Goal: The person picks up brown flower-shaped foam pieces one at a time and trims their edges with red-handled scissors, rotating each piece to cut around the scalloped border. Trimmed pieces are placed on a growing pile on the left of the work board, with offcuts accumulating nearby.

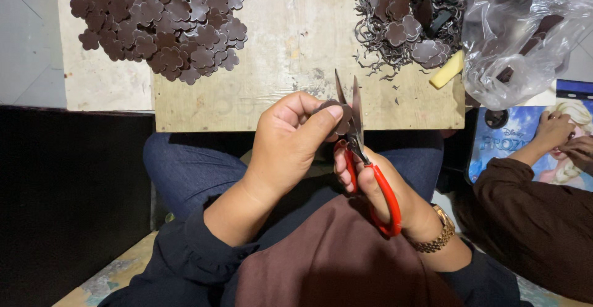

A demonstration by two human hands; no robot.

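Note:
My left hand [290, 143] pinches a small dark brown flower-shaped piece [341, 117] between thumb and fingers, just in front of the wooden board's near edge. My right hand [380, 189] grips red-handled scissors [364, 159], whose blades point up and away and are parted around the piece. A gold watch sits on my right wrist. A heap of trimmed brown flower pieces [164, 20] lies on the board at the far left. A second heap of untrimmed pieces and thin offcuts [404, 20] lies at the far right.
The wooden board [290, 41] rests across my lap. A clear plastic bag [525, 29] with dark pieces sits at the right, with a yellow block [446, 70] beside it. Another person's sleeve and hands [550, 137] rest on a blue picture book at the right.

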